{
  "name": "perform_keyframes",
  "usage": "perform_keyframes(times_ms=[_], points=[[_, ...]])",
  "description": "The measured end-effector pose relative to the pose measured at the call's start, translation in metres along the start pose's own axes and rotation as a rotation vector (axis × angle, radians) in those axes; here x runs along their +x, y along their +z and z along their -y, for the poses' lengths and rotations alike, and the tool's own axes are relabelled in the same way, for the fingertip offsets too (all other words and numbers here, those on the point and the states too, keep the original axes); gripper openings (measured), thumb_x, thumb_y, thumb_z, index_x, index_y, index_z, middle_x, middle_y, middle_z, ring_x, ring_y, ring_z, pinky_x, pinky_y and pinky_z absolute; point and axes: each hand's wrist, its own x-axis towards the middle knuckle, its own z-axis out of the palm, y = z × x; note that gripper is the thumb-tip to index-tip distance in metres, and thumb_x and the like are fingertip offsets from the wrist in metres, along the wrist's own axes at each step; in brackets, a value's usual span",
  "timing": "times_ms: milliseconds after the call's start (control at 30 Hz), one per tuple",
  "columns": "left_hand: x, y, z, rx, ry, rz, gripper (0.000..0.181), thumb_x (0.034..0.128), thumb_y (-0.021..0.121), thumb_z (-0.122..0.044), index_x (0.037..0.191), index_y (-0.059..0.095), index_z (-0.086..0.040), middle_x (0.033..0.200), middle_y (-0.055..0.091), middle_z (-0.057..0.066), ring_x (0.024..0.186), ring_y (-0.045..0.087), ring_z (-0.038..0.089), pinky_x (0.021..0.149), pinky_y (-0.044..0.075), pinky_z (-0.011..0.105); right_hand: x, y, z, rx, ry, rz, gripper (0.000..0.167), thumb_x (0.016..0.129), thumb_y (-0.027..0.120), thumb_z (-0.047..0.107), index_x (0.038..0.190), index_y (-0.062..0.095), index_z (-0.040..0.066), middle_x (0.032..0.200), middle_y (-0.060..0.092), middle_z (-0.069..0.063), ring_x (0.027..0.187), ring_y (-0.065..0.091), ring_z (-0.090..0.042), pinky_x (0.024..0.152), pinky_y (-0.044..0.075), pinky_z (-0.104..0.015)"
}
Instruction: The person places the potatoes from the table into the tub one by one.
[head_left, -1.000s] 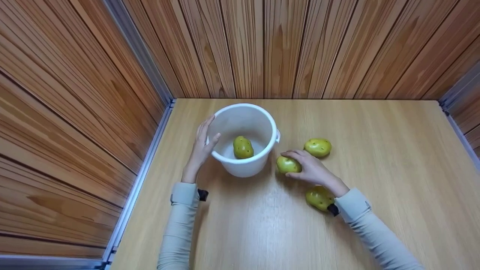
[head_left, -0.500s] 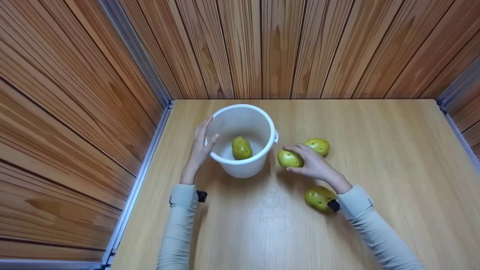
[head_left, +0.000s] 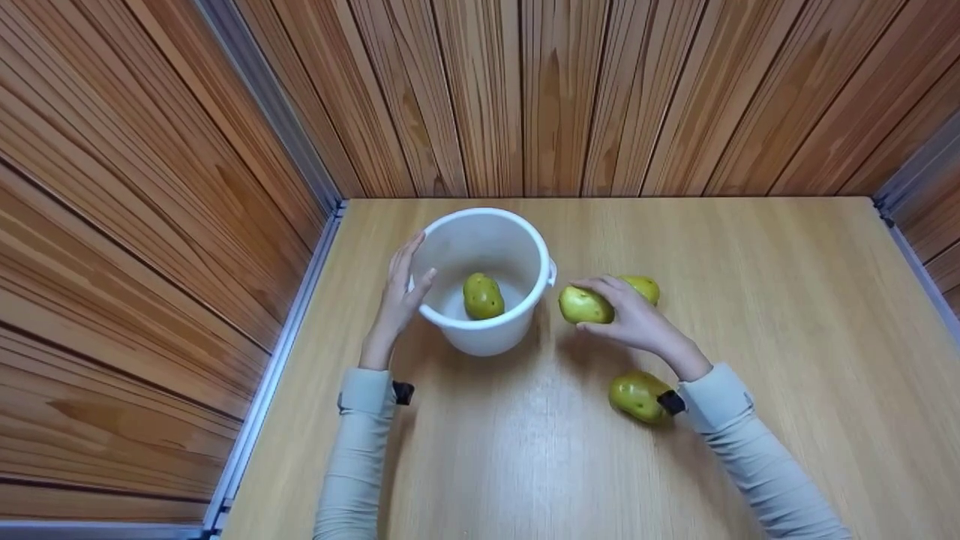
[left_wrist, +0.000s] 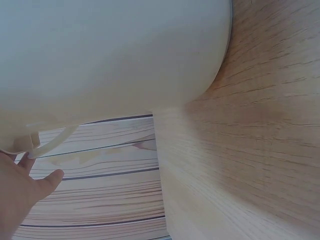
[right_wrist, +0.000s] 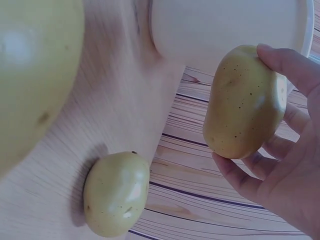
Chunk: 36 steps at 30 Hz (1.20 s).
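Observation:
A white bucket (head_left: 487, 341) stands on the table, tilted slightly toward me in the head view. My left hand (head_left: 397, 292) holds its left rim, thumb over the edge and fingers along the outside. In the left wrist view, fingers (left_wrist: 47, 182) show beside the bucket's handle. One potato (head_left: 483, 296) lies inside the bucket. To the right, my right hand (head_left: 626, 315) grips a potato (right_wrist: 245, 102) between thumb and fingers, above the table. Another potato (head_left: 643, 287) lies behind that hand, partly hidden. A further potato (head_left: 636, 395) rests under my right wrist.
The wooden table (head_left: 787, 315) extends right of the potatoes. Plank walls rise at the back (head_left: 562, 97) and the left (head_left: 135, 225), with a metal strip along the table's left edge. A small lug (head_left: 553, 271) sticks out from the bucket's right side.
My right hand has lifted its potato off the table and moved it slightly back and right, covering more of the potato behind. The left hand and bucket have stayed in place.

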Motion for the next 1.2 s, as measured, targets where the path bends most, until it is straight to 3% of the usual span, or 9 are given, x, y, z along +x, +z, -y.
perform_keyframes(times_ms=[333,467,867,1200], points=[[0.000,-0.001,-0.001,-0.008,-0.013,0.007,0.067,0.0859,0.051,-0.055,0.145,0.027,-0.033,0.152,0.023,-0.007,0.140,0.018,0.019,0.105,0.023,0.061,0.002,-0.005,0.003,-0.011,-0.020,-0.030,0.061,0.079,0.073,0.031,0.134,0.047,0.023,0.125,0.051,-0.004,0.113,0.048,-0.024,0.094,0.042,-0.048],[-0.001,-0.001,0.001,-0.003,0.013,0.005,0.065,0.0874,0.052,-0.049,0.145,0.028,-0.031,0.151,0.025,-0.006,0.138,0.021,0.020,0.105,0.024,0.061,0.003,-0.007,0.007,-0.030,-0.050,-0.053,0.060,0.079,0.073,0.030,0.133,0.049,0.021,0.125,0.052,-0.005,0.112,0.049,-0.025,0.092,0.042,-0.048],[-0.001,-0.001,0.001,0.002,-0.012,0.000,0.064,0.0853,0.050,-0.058,0.143,0.027,-0.041,0.150,0.027,-0.005,0.137,0.025,0.020,0.104,0.027,0.060,0.006,-0.015,0.013,-0.021,-0.071,-0.075,0.059,0.079,0.073,0.030,0.132,0.049,0.022,0.124,0.052,-0.002,0.111,0.049,-0.022,0.090,0.044,-0.046],[0.000,0.000,0.000,-0.003,-0.005,0.005,0.067,0.0862,0.050,-0.056,0.145,0.028,-0.033,0.150,0.026,-0.005,0.138,0.023,0.020,0.105,0.026,0.060,0.007,-0.021,0.015,-0.004,-0.084,-0.096,0.059,0.080,0.071,0.034,0.133,0.048,0.024,0.125,0.051,-0.002,0.111,0.049,-0.021,0.089,0.045,-0.045]])
